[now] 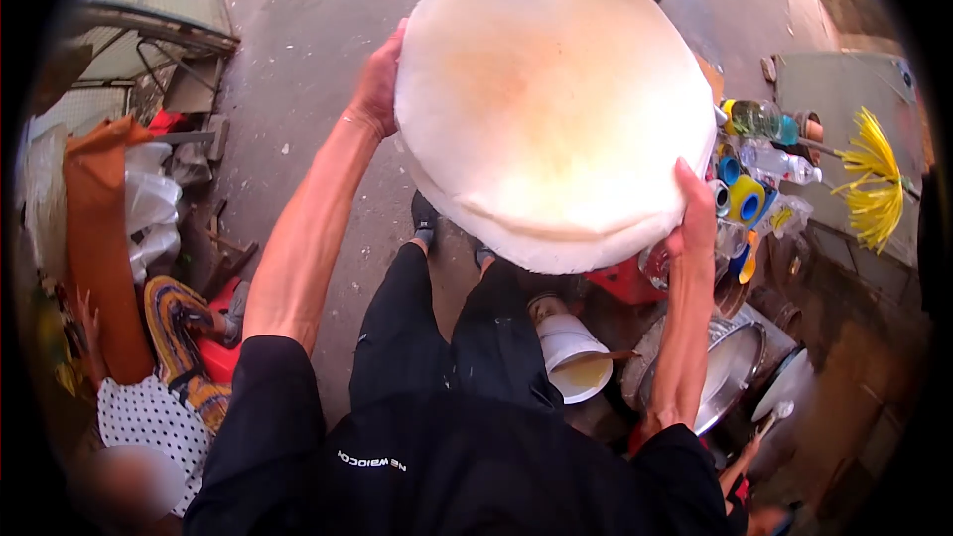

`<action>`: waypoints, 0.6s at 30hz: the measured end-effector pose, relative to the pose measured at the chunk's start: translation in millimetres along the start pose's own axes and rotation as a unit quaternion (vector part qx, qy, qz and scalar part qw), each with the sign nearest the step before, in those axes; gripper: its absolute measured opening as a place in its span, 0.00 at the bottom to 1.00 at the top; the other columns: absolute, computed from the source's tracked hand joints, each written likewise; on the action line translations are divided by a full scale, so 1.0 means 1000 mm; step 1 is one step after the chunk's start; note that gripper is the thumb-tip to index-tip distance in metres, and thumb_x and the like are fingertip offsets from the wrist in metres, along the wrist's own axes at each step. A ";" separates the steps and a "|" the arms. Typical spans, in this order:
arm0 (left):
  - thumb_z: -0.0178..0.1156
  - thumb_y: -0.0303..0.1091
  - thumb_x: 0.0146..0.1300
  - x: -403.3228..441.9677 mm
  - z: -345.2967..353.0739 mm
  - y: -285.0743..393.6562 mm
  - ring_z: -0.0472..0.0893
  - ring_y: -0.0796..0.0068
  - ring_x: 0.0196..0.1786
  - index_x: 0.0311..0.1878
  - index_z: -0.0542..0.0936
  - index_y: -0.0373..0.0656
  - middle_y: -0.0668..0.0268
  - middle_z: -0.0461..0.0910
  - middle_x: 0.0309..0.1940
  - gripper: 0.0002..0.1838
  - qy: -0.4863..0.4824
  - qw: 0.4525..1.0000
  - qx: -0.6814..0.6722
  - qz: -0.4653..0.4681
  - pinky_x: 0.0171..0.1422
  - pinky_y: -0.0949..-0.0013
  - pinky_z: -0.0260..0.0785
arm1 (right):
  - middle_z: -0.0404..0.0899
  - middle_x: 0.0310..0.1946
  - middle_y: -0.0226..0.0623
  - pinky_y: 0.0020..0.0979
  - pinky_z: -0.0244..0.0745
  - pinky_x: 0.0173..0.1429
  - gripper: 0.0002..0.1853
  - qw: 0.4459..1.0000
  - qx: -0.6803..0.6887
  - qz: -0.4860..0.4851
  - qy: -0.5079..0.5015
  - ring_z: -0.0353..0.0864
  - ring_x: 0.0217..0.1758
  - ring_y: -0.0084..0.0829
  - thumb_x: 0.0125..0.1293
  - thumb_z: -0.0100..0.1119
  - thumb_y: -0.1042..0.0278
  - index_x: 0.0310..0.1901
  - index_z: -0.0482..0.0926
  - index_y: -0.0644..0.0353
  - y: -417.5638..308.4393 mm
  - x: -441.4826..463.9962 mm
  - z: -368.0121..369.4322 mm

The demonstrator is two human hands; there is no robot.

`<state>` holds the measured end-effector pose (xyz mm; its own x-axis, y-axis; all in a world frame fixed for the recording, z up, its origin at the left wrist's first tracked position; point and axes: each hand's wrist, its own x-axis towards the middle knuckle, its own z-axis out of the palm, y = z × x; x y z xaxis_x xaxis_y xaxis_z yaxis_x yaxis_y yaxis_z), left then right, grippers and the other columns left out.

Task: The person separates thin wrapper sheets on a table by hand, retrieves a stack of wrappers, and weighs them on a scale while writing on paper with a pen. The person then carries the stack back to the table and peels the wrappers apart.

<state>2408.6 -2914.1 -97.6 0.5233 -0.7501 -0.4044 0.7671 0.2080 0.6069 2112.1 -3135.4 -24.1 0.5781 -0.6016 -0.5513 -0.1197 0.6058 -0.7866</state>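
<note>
A thick stack of large, round, whitish sheets (556, 99) is held up in front of me, with a faint brownish patch on top. My left hand (379, 84) grips its left edge. On the right edge, my right hand (695, 208) holds the stack with the thumb on top. The fingers of both hands are partly hidden beneath and behind the rim. Along the near side, the layers sit slightly apart.
A seated person in a polka-dot top (149, 417) is at lower left. A white bucket (576, 347) and a metal basin (730, 367) stand below right. Bottles (784, 163) and a yellow brush (874, 179) are at right. Another person's arm (740, 462) reaches in at lower right.
</note>
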 end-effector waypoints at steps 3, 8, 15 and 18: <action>0.38 0.55 0.71 -0.018 0.001 0.000 0.77 0.69 0.53 0.61 0.69 0.38 0.58 0.74 0.56 0.31 -0.011 1.000 0.024 -0.014 0.58 0.67 0.70 | 0.69 0.57 0.52 0.42 0.66 0.65 0.33 1.000 0.009 0.006 0.008 0.71 0.59 0.46 0.61 0.57 0.65 0.63 0.58 0.73 0.019 -0.016 -0.007; 0.43 0.59 0.67 -0.058 0.014 -0.003 0.76 0.69 0.55 0.62 0.69 0.38 0.58 0.75 0.56 0.34 0.057 0.996 0.063 -0.024 0.61 0.67 0.68 | 0.70 0.56 0.51 0.42 0.67 0.65 0.34 0.999 0.031 -0.009 0.008 0.72 0.58 0.46 0.59 0.58 0.67 0.63 0.58 0.73 0.025 -0.022 -0.009; 0.58 0.52 0.59 -0.108 0.049 -0.043 0.77 0.67 0.54 0.61 0.69 0.35 0.56 0.76 0.53 0.34 0.064 0.995 0.057 0.045 0.61 0.67 0.68 | 0.74 0.53 0.48 0.42 0.69 0.63 0.32 0.999 0.013 0.035 0.037 0.74 0.55 0.45 0.56 0.61 0.67 0.62 0.63 0.67 0.027 0.008 -0.054; 0.64 0.45 0.52 -0.123 0.042 -0.070 0.77 0.66 0.53 0.60 0.69 0.33 0.55 0.77 0.52 0.35 0.108 0.994 0.029 -0.013 0.60 0.66 0.68 | 0.74 0.53 0.49 0.43 0.71 0.61 0.33 0.996 0.009 0.082 -0.024 0.75 0.54 0.46 0.56 0.62 0.65 0.62 0.64 0.67 0.014 0.028 -0.067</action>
<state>2274.9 -2862.9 -61.5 0.5758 -0.6009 -0.5545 0.7624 0.1496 0.6296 2071.9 -3178.6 -69.1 0.5905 -0.4678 -0.6576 -0.2013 0.7037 -0.6814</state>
